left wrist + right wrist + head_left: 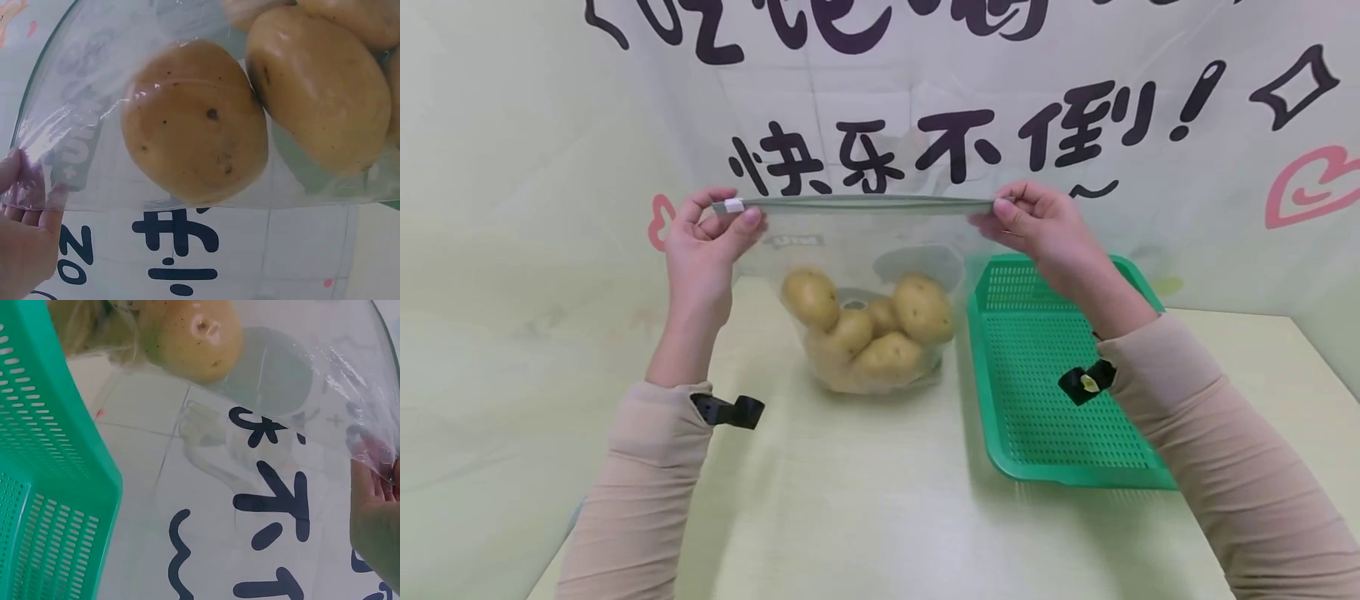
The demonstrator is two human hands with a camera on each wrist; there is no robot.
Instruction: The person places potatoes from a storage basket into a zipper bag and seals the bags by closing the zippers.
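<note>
A clear zip bag (842,237) hangs upright between both hands, its green-edged top pulled straight across. Several potatoes (891,357) are bunched in its lower part. My left hand (703,237) pinches the top left corner, beside a white slider (733,204). At the opposite top corner, my right hand (1041,225) grips the edge between thumb and fingers. Up close in the left wrist view, a potato (197,122) with dark spots shows through the film near the left hand (28,231). The right wrist view has another potato (190,337) and the right hand (378,512).
A green perforated basket (992,400) stands on the pale table (865,492), right of the bag and partly beneath the right forearm. Behind the table hangs a white sheet (865,83) with black lettering and pink hearts. Small black wrist cameras (747,412) are strapped at both cuffs.
</note>
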